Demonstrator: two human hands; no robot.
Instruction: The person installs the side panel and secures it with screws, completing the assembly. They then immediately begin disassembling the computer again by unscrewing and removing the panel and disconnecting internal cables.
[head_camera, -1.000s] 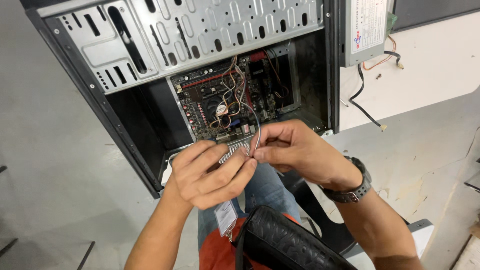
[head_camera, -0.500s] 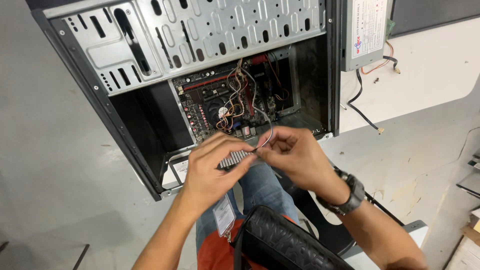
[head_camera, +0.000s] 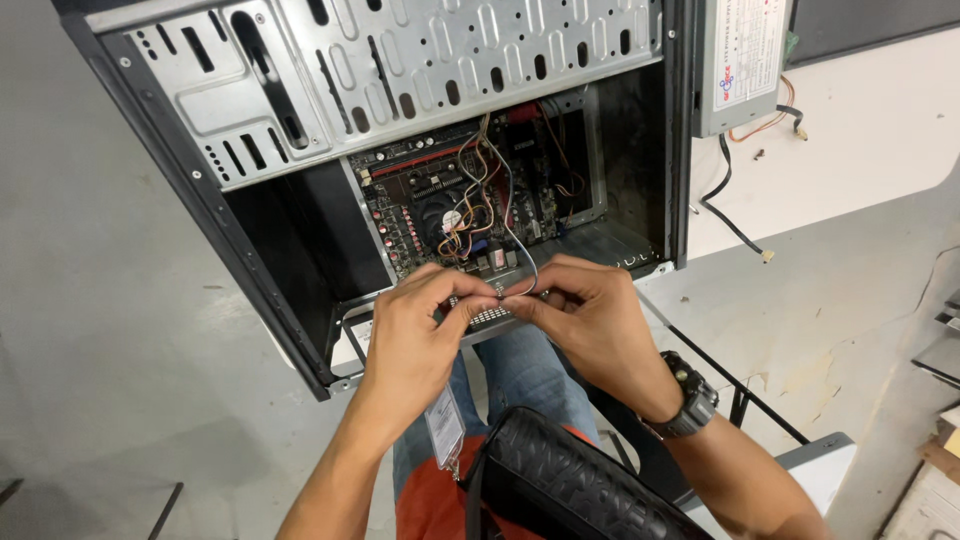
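Note:
An open black computer case (head_camera: 250, 250) lies in front of me, with a motherboard (head_camera: 420, 200) and a bundle of coloured wires (head_camera: 475, 195) inside. My left hand (head_camera: 415, 335) and my right hand (head_camera: 585, 315) meet at the case's lower edge. Both pinch the end of a thin grey wire (head_camera: 520, 255) that runs up into the bundle. The fingertips touch each other over a perforated metal strip (head_camera: 490, 315). A black watch (head_camera: 688, 400) sits on my right wrist.
A silver drive cage (head_camera: 400, 70) spans the top of the case. A grey power supply (head_camera: 740, 60) with loose cables stands at the upper right on a worn white table (head_camera: 860, 300). A black bag (head_camera: 570, 490) and a badge (head_camera: 445, 430) rest on my lap.
Both hands have moved up toward the case edge and closer together. The left hand's fingers, earlier curled lower down, now pinch the wire beside the right fingers.

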